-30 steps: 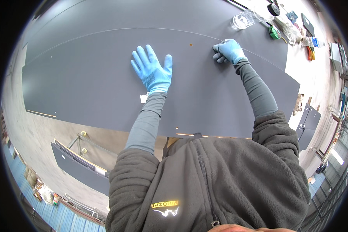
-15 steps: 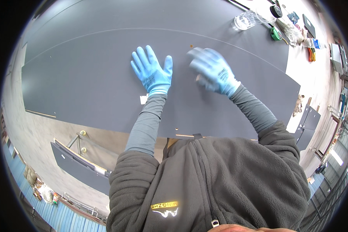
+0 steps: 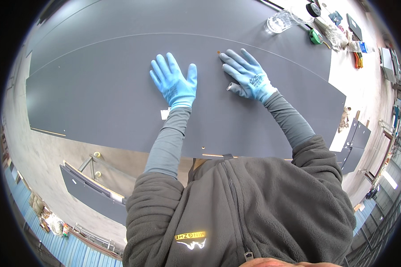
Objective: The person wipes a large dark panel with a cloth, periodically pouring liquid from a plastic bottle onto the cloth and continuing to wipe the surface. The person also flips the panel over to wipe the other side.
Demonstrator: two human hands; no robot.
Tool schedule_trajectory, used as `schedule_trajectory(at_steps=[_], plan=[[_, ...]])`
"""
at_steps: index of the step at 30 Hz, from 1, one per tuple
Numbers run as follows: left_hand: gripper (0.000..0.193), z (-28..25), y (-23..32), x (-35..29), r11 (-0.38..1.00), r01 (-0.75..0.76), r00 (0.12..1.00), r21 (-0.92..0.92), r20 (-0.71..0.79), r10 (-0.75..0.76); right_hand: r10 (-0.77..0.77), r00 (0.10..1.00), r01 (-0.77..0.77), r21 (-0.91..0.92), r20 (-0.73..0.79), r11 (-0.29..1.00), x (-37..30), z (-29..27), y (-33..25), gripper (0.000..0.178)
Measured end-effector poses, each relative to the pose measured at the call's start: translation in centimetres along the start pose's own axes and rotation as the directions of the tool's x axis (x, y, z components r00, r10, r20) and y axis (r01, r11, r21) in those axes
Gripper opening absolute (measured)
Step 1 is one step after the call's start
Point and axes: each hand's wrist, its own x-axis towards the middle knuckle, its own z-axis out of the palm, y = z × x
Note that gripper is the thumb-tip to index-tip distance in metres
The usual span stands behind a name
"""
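A large dark grey panel [image 3: 107,93] lies flat in front of me. My left hand [image 3: 173,83], in a light blue glove, rests on it with the fingers spread. To the right, my right hand [image 3: 246,74] is over the same panel, palm down, in a matching glove with grey, worn-looking fingertips. Its fingers are stretched apart, and nothing shows in them. Just beyond its fingertips is a small brown hole [image 3: 218,52]. A white label [image 3: 165,114] sticks out beside my left wrist. Another hole [image 3: 203,147] is close to the panel's near edge.
Behind this panel lies another grey panel [image 3: 165,18]. At the far right are a clear plastic bottle [image 3: 280,22], a green tape measure [image 3: 316,36] and orange-handled tools [image 3: 358,60]. More grey panels [image 3: 91,193] rest on a wheeled rack [image 3: 92,164] at lower left.
My right hand, blurred by motion before, is now sharp, with its fingers spread wider over the panel. My left hand stays in nearly the same place.
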Motion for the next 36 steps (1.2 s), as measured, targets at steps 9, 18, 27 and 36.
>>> schedule_trajectory(at_steps=[9,18,27,36], plan=[[0.086,-0.1,0.0,0.1,1.000,0.006,1.000,0.016,-0.018,-0.006,0.408,0.894,-0.426,-0.075,-0.184,0.902,-6.0,-2.4,4.7,0.048],[0.075,-0.8,-0.9,-0.4,0.975,-0.060,0.988,-0.213,-0.149,0.029,0.269,0.956,-0.250,0.151,-0.118,0.956,3.9,0.8,-3.3,0.055],[0.067,-6.8,-17.2,-2.2,0.997,0.037,0.970,-0.074,-0.236,-0.053,0.015,0.999,-0.023,0.179,0.049,0.984,17.3,7.7,-9.5,0.066],[0.078,-6.2,-20.7,-2.7,1.000,-0.018,0.999,-0.012,-0.043,0.017,0.287,0.917,-0.288,0.036,-0.277,0.957,21.2,7.6,-2.8,0.052]])
